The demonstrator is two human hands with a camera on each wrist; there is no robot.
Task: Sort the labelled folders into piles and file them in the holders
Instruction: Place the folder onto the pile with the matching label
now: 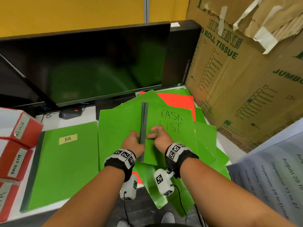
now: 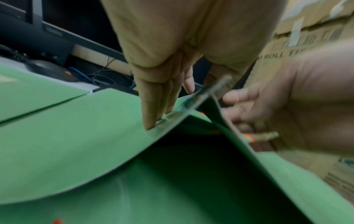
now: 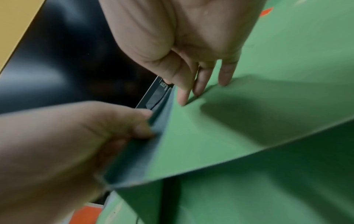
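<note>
Clearly the TASK LIST folder is sitting like a low tent. Its dark spine is raised and its long axis is pointing straight away from the person, parallel to the HR folder. It is lying just right of the HR folder, on a heap of folders, between both hands. The left hand is pinching the spine from the side nearer the HR folder. The right hand is pressing nearly straight fingertips on the farther cover.

The left hand holds the green folder by its raised spine, right hand beside
</note>
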